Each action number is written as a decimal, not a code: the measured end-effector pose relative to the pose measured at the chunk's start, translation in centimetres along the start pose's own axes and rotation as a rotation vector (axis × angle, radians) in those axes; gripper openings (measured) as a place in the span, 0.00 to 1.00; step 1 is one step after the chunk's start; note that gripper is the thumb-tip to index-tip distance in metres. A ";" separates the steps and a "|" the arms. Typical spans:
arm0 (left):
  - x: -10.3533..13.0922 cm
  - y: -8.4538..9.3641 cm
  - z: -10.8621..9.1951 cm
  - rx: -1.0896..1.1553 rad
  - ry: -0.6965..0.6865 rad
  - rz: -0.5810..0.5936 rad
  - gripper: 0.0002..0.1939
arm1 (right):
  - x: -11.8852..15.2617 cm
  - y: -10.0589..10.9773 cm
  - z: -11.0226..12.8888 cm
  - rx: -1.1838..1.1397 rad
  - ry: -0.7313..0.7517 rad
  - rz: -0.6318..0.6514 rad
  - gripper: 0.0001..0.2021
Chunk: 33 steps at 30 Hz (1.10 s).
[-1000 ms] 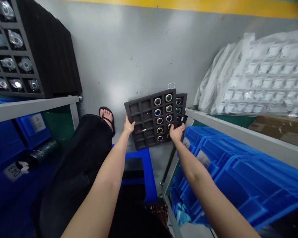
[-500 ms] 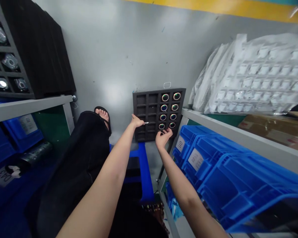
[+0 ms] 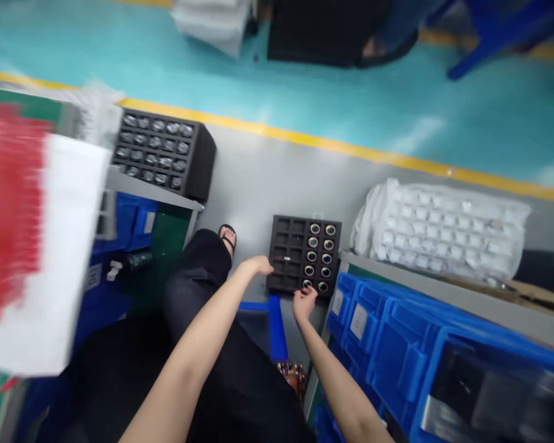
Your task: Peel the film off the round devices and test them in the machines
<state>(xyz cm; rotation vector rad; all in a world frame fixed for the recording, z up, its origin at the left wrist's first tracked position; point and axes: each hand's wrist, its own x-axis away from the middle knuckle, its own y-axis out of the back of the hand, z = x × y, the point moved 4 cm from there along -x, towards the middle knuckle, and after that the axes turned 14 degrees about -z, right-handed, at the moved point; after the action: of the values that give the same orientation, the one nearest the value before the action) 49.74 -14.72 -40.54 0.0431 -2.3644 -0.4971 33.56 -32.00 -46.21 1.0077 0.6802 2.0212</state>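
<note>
A black foam tray (image 3: 286, 287) lies near the floor, divided into square pockets. Its two right-hand columns hold several round dark discs (image 3: 312, 256) with shiny rims, like watch faces. The left columns look bare but for a small pale piece (image 3: 287, 258) in one pocket. My left hand (image 3: 260, 266) is closed at the tray's left edge, its fingers partly hidden. At the front edge, my right hand (image 3: 305, 301) has curled fingers, their tips at a disc (image 3: 307, 283) in the nearest row; what they grip, if anything, is unclear.
To the right stand blue bins (image 3: 397, 351) on a shelf, with a wrapped stack of white trays (image 3: 443, 231) behind. At left are a stack of black foam trays (image 3: 200, 163) and a blurred red-and-white sheet (image 3: 80, 258). A blue stool (image 3: 277, 332) is below.
My view has tilted up and drawn back, showing more floor and the red-and-white sheet. My right hand has shifted, uncovering the nearest row of discs. My left hand stays by the tray's left edge.
</note>
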 end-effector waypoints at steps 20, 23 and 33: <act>40.3 23.1 12.7 0.478 0.296 -0.791 0.09 | 25.1 0.3 39.4 -0.402 0.952 0.677 0.11; 39.5 24.6 9.6 0.534 0.133 -0.771 0.10 | 28.1 -1.6 42.7 -0.344 0.902 0.803 0.12; 24.8 37.0 -5.2 0.315 -0.380 -0.934 0.17 | 29.4 -1.1 38.8 -0.232 0.587 0.948 0.15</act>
<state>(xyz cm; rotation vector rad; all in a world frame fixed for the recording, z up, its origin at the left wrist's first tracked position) 38.51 13.60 -7.70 1.3400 -2.6635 -0.5772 54.52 -2.69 -13.39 0.6237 0.2174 3.2039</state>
